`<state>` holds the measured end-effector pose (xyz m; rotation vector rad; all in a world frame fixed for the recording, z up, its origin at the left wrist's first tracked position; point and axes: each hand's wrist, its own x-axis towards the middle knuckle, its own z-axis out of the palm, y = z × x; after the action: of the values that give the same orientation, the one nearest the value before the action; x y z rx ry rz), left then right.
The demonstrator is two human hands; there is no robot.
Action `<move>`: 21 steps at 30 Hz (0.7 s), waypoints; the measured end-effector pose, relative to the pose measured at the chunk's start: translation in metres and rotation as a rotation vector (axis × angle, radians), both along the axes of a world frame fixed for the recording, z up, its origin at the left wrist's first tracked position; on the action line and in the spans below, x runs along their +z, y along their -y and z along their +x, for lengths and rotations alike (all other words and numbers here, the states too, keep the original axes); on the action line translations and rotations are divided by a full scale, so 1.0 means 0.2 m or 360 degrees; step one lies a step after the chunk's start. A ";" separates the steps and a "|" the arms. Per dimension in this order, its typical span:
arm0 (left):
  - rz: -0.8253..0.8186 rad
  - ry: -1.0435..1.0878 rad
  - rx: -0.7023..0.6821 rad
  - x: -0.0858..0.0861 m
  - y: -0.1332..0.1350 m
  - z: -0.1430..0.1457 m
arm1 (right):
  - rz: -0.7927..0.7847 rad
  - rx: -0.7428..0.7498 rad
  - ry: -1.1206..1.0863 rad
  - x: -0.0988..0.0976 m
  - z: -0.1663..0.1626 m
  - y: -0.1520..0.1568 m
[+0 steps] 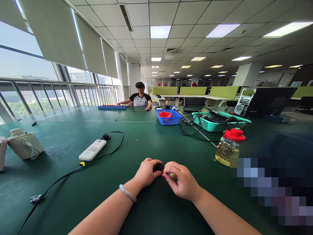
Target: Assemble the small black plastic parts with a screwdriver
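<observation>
Both my hands meet low in the middle of the green table (pixel 73 143). My left hand (pixel 146 172), with a pale bangle on its wrist, is closed round a small black part (pixel 158 167). My right hand (pixel 182 182) is closed too, pinching a small brass-tipped piece (pixel 172 176) that pokes out beside the black part. The two pieces touch between my fingers; what they are is too small to tell.
A white power bank (pixel 92 149) with a black cable lies to the left, a white bottle (pixel 23 143) further left. A jar with a red lid (pixel 230 147) stands right. Blue basket (pixel 168 117) and teal basket (pixel 215 124) sit behind. A person sits at the far end.
</observation>
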<state>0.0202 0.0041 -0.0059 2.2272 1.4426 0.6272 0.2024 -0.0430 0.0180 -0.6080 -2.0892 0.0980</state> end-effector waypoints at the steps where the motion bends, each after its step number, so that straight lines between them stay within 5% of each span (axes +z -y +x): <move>1: 0.0000 -0.0003 -0.0002 0.00 0.00 0.00 | 0.0001 0.0001 -0.0012 0.00 0.00 0.00; 9: 0.0029 0.0040 0.0016 0.01 0.01 0.01 | 0.0231 -0.0001 0.0216 -0.01 -0.04 0.03; 21: 0.0000 0.0023 0.0020 0.01 0.01 0.00 | 0.0035 0.0027 -0.0045 0.00 0.00 0.00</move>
<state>0.0211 0.0012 -0.0034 2.2110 1.4506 0.6457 0.2022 -0.0440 0.0176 -0.5726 -2.0658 0.0929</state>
